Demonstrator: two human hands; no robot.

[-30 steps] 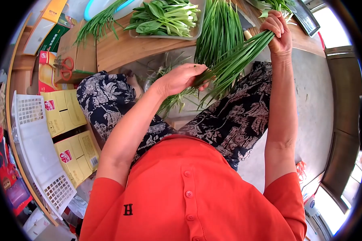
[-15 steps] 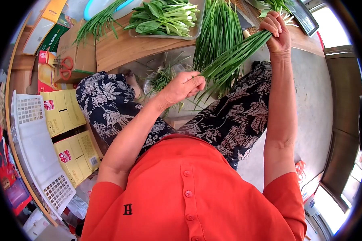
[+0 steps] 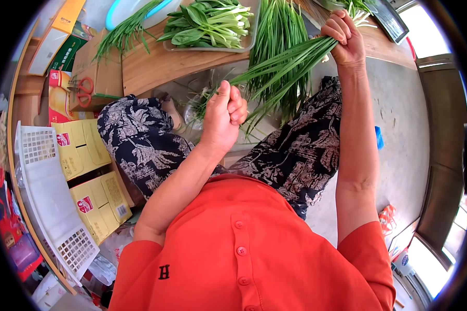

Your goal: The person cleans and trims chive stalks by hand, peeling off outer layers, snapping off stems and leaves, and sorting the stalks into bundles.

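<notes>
My right hand point(image 3: 345, 39) is closed around a bunch of garlic chives point(image 3: 290, 62), with the white stem ends point(image 3: 366, 20) sticking out past the fist. The long green leaves slant down to the left, and some tips hang loose. My left hand point(image 3: 224, 115) is closed, thumb up, just under the leaf tips. Its curled fingers hide whatever is in them. Behind the held bunch, a thick pile of garlic chives point(image 3: 277, 31) droops over the table edge. Beside that pile, leafy greens point(image 3: 207, 23) fill a clear plastic tray point(image 3: 244, 49).
A wooden table point(image 3: 166, 70) curves across the front. More chives point(image 3: 124, 39) hang by a blue-rimmed basin point(image 3: 111, 15) at left. Red-handled scissors point(image 3: 84, 92) are at a cardboard box point(image 3: 98, 67). Trimmings point(image 3: 197, 103) lie on the floor. A white plastic rack point(image 3: 46, 186) stands left.
My left hand has moved slightly left and turned thumb-up. My right hand with the chives has shifted a little left. A blue object now shows beside my right forearm.
</notes>
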